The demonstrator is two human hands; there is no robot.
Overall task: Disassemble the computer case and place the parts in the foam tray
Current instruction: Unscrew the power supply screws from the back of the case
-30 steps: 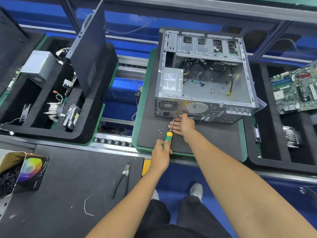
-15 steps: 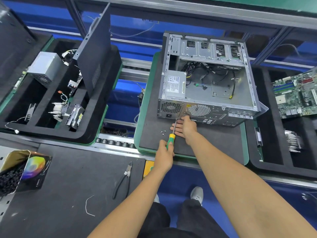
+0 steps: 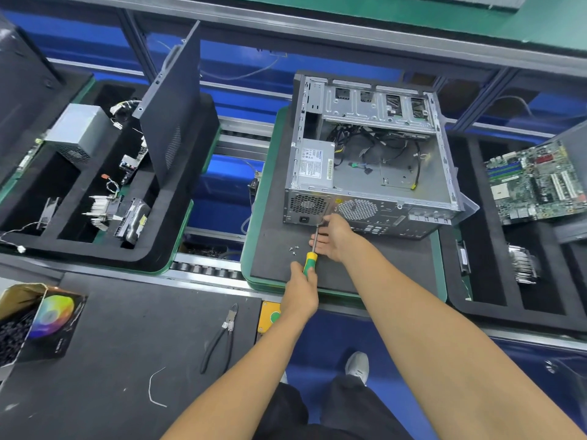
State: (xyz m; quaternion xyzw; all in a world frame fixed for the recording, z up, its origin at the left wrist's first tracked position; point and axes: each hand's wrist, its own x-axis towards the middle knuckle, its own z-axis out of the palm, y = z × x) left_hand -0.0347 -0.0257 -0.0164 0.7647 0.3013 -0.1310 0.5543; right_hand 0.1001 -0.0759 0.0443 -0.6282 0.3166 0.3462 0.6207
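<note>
From the head camera, the open grey metal computer case point(image 3: 368, 160) lay on its side on a dark foam pad with a green rim point(image 3: 254, 217), its silver power supply unit point(image 3: 314, 165) and loose black cables point(image 3: 378, 144) visible inside. The left hand point(image 3: 301, 290) gripped the yellow-and-green handle of a screwdriver point(image 3: 309, 260), whose shaft pointed up at the case's rear panel. The right hand point(image 3: 333, 238) rested beside the shaft with fingers loosely extended, touching the panel's lower edge. Several small silver screws point(image 3: 293, 249) lay on the pad just left of the shaft. A black foam tray point(image 3: 158, 255) holding removed parts sat to the left. Black-handled pliers point(image 3: 220, 338) lay on the dark tabletop point(image 3: 111, 376).
</note>
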